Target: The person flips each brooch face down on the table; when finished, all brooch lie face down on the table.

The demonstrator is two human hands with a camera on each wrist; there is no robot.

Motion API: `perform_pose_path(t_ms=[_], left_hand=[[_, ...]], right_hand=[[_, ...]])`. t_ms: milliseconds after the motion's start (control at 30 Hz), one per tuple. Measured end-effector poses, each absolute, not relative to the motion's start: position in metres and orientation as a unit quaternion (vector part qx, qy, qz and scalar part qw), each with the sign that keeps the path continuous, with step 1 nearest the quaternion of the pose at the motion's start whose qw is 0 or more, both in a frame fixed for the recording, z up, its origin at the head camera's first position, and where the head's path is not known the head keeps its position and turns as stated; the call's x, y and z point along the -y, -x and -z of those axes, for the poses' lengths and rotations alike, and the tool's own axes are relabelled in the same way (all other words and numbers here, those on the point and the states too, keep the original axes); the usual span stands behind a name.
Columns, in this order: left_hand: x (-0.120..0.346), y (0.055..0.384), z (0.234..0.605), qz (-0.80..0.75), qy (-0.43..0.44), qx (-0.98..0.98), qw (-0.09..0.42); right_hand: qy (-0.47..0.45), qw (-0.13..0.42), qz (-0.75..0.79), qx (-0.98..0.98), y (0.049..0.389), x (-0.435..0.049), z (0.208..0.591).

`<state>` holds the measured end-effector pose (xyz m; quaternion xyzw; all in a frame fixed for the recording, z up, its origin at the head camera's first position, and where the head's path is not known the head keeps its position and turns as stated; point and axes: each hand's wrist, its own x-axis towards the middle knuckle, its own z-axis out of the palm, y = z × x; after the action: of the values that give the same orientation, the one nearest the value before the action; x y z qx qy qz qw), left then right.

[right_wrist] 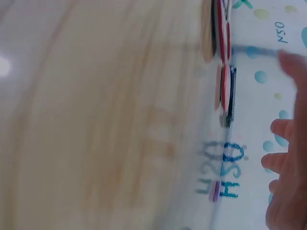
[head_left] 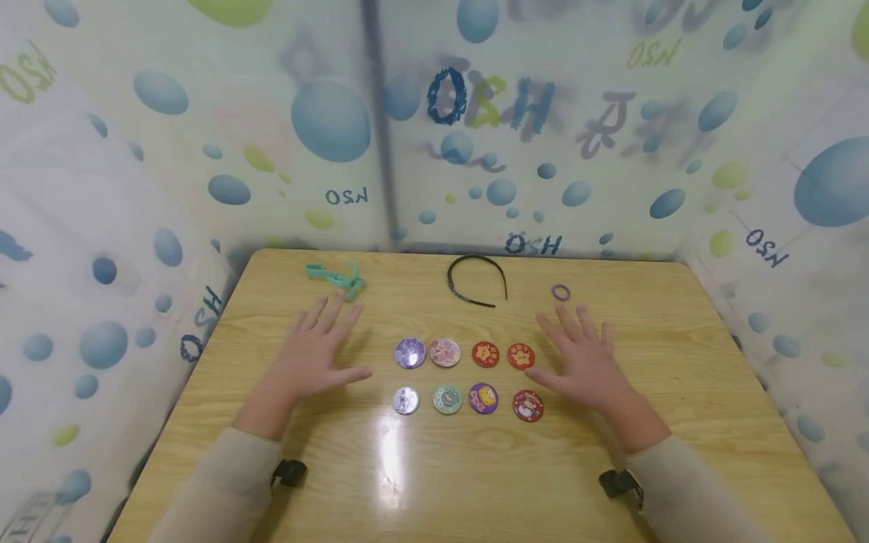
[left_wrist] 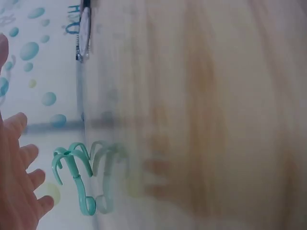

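My left hand (head_left: 314, 353) hovers with spread fingers over the left of the table, its fingertips near a green claw-shaped hook hanger (head_left: 339, 279). My right hand (head_left: 585, 363) is spread likewise on the right, its thumb close to a red round badge with a gold star (head_left: 521, 356). Neither hand holds anything. Between them lie several round badges in two rows, among them a purple badge (head_left: 410, 353), a pink badge (head_left: 445, 352), a green badge (head_left: 447, 400) and a dark red badge (head_left: 528, 406). In the left wrist view the hook hanger (left_wrist: 74, 175) lies beyond the fingers.
Farther back lie a black headband (head_left: 453, 280) and a small purple ring-shaped band (head_left: 560, 292). The wooden table (head_left: 434, 483) meets walls covered in a bubble-patterned sheet (head_left: 434, 173) at the back and sides. Light glares off the tabletop near the front.
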<state>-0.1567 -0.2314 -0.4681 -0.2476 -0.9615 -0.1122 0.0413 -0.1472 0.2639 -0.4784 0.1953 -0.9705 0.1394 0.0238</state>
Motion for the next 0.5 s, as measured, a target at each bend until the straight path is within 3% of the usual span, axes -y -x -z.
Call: perform_pose_path(t_ms=[500], left_hand=[[0.203, 0.15, 0.487, 0.199, 0.266, 0.941, 0.064]], right_hand=[[-0.229, 0.08, -0.208, 0.948, 0.153, -0.192, 0.49]])
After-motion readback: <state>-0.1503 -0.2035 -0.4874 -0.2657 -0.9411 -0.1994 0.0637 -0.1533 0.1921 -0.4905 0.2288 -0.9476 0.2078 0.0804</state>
